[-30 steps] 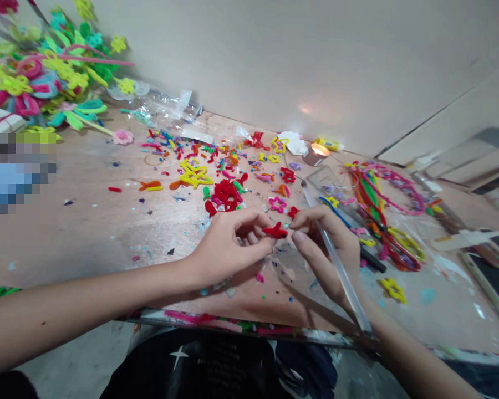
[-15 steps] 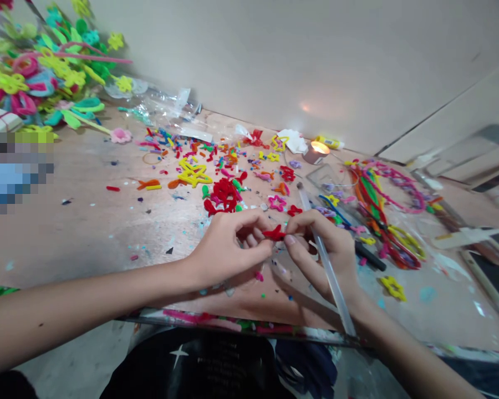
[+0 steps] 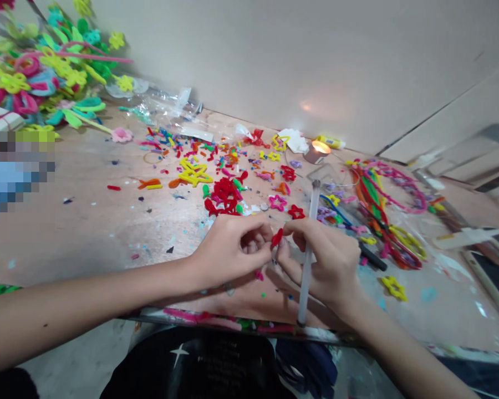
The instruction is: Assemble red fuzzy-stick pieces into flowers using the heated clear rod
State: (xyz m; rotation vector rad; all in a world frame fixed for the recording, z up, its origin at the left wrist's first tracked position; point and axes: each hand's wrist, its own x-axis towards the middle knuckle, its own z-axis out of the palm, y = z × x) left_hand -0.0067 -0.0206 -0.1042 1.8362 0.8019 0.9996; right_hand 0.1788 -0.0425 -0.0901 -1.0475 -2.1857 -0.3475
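My left hand (image 3: 228, 249) and right hand (image 3: 326, 263) meet just past the near edge of the tabletop (image 3: 87, 233), forearms reaching in from either side above my black star-print shirt (image 3: 178, 352). Between them, a small red fuzzy piece (image 3: 276, 238), apparently bent pipe cleaner, sits tilted at the fingertips. The left grip is closed on it, thumb and fingers pinching, while the right forefinger appears to press in from the other side, a hold that lets both hands work so small a piece. Its lower end is hidden by fingers, so from here I cannot tell its full shape. The right grip is also closed, on a clear glue stick (image 3: 306, 260) standing nearly upright, with its length clamped by the lower fingers against the palm, leaving thumb and forefinger free. Just beyond lie a red star (image 3: 296, 212), a pink star (image 3: 278, 203) and a heap of red pieces (image 3: 224, 197), amid scattered colored bits. Farther left sits a yellow star (image 3: 194, 173). A lit tea candle (image 3: 321, 148) burns near the wall (image 3: 316, 72), a tangle of pipe cleaners (image 3: 385, 219) lies to the right, and a bouquet of pipe-cleaner flowers (image 3: 45, 72) rises at far left.
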